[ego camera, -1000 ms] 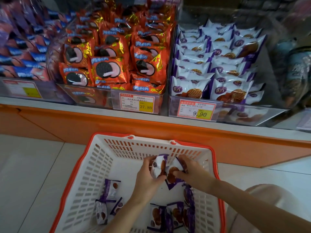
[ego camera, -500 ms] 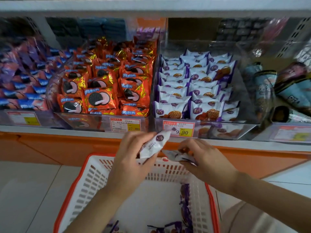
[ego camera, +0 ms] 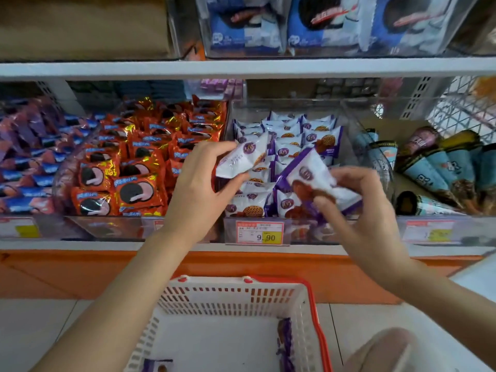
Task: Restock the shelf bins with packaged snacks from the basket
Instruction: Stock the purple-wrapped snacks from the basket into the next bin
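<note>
Packet (ego camera: 243,158) pinched by left hand (ego camera: 198,189), second packet (ego camera: 314,175) gripped by right hand (ego camera: 365,210), both over bin (ego camera: 308,230); orange packs (ego camera: 134,170) left of it, basket (ego camera: 228,299) below.

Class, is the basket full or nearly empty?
Nearly empty, as far as visible: the basket is mostly bare, a few purple packets at its edges.
</note>
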